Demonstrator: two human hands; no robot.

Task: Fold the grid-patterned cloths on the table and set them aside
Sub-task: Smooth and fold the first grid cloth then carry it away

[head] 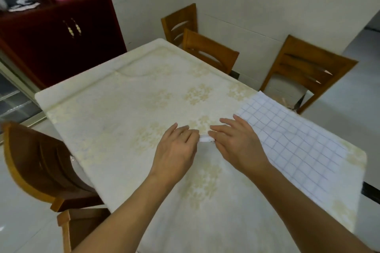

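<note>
A white cloth with a blue grid [292,141] lies spread flat on the right part of the table [127,100], reaching its right edge. A small white bit of the cloth [206,139] shows between my two hands at the table's middle. My left hand [176,148] pinches that bit from the left. From the right, my right hand [236,141] holds the same bit with its thumb, its fingers stretched over the tablecloth. The cloth's near left part is hidden under my right hand and forearm.
The table wears a cream tablecloth with pale flower prints. Wooden chairs stand at the far side [207,51], far right [308,72] and near left [41,162]. A dark red cabinet [61,33] stands behind the table at left.
</note>
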